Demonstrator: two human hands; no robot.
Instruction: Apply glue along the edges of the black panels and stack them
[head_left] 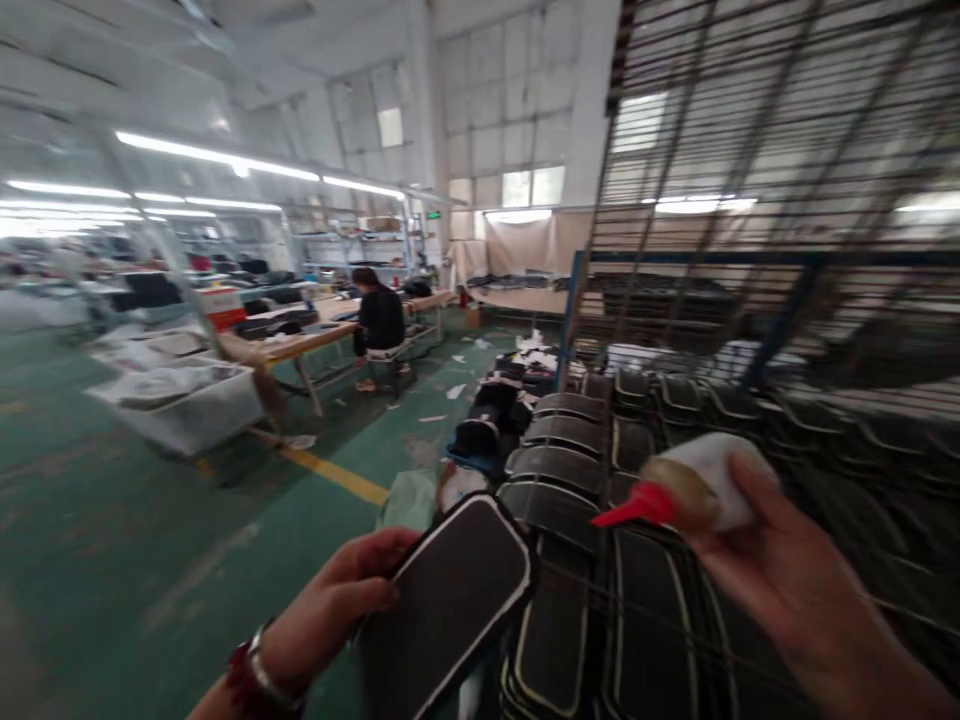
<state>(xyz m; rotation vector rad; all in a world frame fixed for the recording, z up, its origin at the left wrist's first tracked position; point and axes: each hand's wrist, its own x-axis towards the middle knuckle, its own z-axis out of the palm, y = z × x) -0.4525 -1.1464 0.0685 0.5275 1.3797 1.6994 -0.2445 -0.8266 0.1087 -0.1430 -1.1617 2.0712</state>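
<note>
My left hand (349,590) grips the edge of a dark, rounded rectangular panel (457,600) with a pale line running just inside its rim. In my right hand (780,560) is a squeeze bottle (720,480), whitish with a tan shoulder and a red pointed nozzle. The bottle lies tilted on its side, its nozzle pointing left toward the panel but apart from it. Beneath both hands, several similar dark panels (559,620) with pale edge lines rest in rows on a rack. Part of the held panel's lower end runs out of view.
A wire rack (750,150) leans up at the right. Dark scraps (495,400) lie on the green floor (315,530). To the left stand a white bin (195,410) and a long worktable (300,345), where a person (381,315) sits on a stool.
</note>
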